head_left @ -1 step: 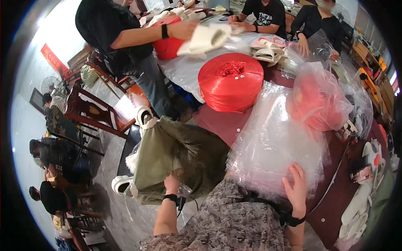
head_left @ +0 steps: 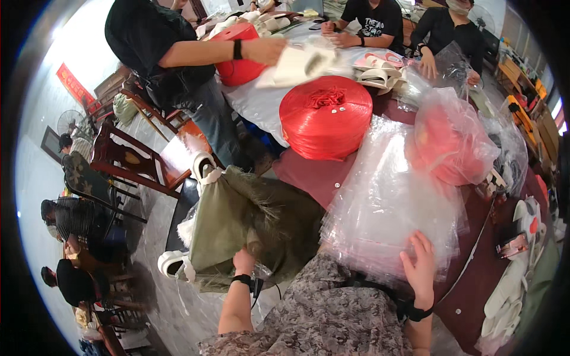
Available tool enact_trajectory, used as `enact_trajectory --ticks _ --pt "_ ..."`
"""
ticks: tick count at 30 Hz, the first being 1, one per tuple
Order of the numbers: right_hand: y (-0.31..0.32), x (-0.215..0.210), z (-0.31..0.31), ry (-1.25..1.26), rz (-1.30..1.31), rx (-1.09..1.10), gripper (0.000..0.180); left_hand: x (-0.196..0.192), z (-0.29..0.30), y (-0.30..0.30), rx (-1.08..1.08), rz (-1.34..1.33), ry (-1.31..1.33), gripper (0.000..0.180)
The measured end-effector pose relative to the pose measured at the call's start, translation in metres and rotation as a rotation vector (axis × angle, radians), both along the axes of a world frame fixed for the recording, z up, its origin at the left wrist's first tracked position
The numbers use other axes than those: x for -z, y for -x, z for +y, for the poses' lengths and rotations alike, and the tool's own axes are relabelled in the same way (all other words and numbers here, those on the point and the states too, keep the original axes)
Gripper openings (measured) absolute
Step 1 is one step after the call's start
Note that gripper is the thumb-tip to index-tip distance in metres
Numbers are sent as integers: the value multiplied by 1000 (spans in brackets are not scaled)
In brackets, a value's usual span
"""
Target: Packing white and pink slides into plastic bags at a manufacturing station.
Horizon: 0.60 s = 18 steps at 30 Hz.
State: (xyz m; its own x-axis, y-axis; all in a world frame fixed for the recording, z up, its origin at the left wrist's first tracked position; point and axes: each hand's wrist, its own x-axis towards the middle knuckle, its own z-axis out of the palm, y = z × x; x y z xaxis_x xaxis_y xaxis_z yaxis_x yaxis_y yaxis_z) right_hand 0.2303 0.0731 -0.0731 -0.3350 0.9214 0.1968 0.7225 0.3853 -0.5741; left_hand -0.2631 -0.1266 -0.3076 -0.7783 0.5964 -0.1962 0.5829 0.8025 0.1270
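My left hand [head_left: 243, 261] is at the edge of an olive-green woven sack [head_left: 217, 225], its fingers closed on the fabric and partly hidden by it. The sack hangs open with frayed threads along its rim, and its inside is dark. White slippers [head_left: 203, 163] stick out by its upper corner, with another white slipper [head_left: 170, 264] at the lower corner. My right hand [head_left: 420, 264] lies open, fingers spread, on the near right end of a stack of clear plastic bags [head_left: 380, 202]. No object is in its palm.
A big red roll of plastic twine [head_left: 326, 127] stands beyond the bags, with a red bundle in clear plastic [head_left: 454, 139] at right. White slippers [head_left: 510, 296] line the right edge. A standing co-worker [head_left: 160, 53] holds a pale slipper [head_left: 303, 64]; others sit opposite. Wooden chairs [head_left: 127, 154] stand left.
The standing co-worker's hand has moved slightly to the right with the pale slipper. My two hands stay where they were.
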Motion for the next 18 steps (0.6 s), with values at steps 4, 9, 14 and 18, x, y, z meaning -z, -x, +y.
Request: enact_trajectory --ticks 4,9,14,18 --pt "4 1 2 20 7 -14 49 30 -16 46 41 -102 91 56" --pt "5 5 2 -3 -15 9 49 24 -1 51 -99 27 117 85" --pt "8 3 -2 -14 -21 28 48 -6 21 25 -49 -40 111 95" --pt "3 7 -1 -44 -38 24 47 -66 82 -10 212 15 -252 70"
